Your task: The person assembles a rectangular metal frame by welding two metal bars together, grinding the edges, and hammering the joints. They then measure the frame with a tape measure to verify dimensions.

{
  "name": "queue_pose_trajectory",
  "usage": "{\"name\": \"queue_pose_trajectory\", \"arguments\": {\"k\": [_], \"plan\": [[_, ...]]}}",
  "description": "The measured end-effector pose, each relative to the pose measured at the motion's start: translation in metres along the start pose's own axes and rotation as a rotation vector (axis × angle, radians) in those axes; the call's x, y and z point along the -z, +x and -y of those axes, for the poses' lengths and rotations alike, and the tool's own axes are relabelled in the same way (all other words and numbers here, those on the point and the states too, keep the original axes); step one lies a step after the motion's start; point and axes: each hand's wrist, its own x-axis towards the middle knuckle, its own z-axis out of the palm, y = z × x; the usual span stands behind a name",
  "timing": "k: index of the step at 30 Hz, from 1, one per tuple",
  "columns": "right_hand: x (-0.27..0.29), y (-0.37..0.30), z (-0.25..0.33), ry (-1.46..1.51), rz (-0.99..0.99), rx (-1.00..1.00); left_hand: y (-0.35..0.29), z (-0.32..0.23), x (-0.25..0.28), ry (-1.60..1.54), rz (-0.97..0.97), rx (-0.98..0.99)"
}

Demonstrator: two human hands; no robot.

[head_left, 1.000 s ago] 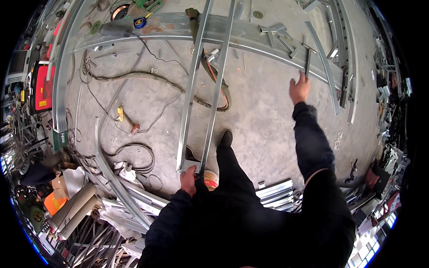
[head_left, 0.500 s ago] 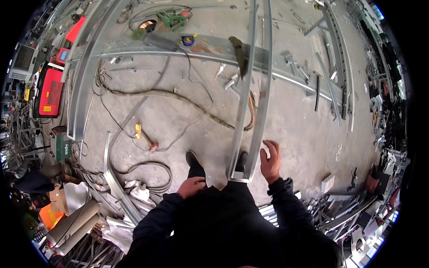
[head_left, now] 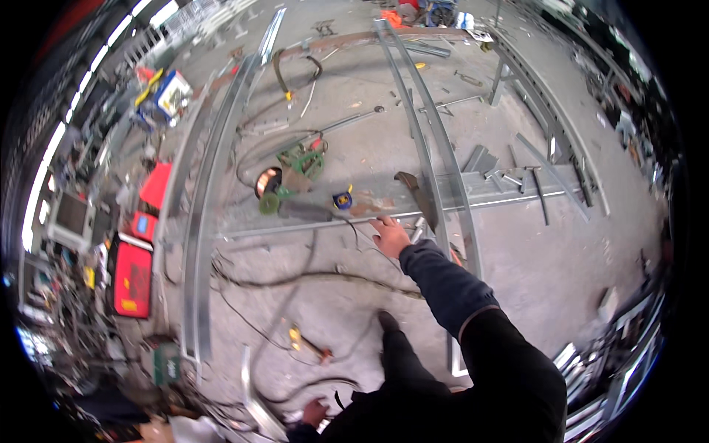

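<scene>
My right hand (head_left: 391, 236) reaches forward over the near edge of a flat steel beam (head_left: 251, 221), fingers apart and nothing in them. Lying on the beam just beyond its fingertips is a blue and yellow tape measure (head_left: 343, 198). A dark corded power tool (head_left: 306, 211) rests to the left of the tape. To the right, a dark curved tool (head_left: 419, 198) lies against a long steel channel (head_left: 443, 173). Low in the picture, my left hand (head_left: 315, 412) hangs by my leg, small and partly cut off, its fingers loosely apart with nothing visible in them.
A hammer (head_left: 309, 345) lies on the floor ahead of my feet, among cables (head_left: 317, 277). Beyond the power tool are a copper wire spool (head_left: 269, 182) and a green tool (head_left: 303, 159). A red machine (head_left: 133, 277) stands left; loose metal pieces (head_left: 509, 177) lie right.
My right hand has moved forward and left, from beside the channel's near end to above the beam. The view has tilted up and shifted left, and I stand closer to the left.
</scene>
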Motion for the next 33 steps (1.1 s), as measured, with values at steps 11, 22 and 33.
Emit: {"name": "queue_pose_trajectory", "arguments": {"k": [11,22,33], "plan": [[-0.082,0.188,-0.013,-0.221,0.357,-0.01,0.056,-0.049,0.141,0.054,-0.038,0.261],[-0.066,0.09,0.03,0.451,-0.164,-0.263,0.049,-0.006,0.141,0.173,-0.23,-0.225],[0.063,-0.196,0.249,0.684,0.361,-0.326,0.093,-0.342,0.165,-0.438,0.589,-0.559]]}}
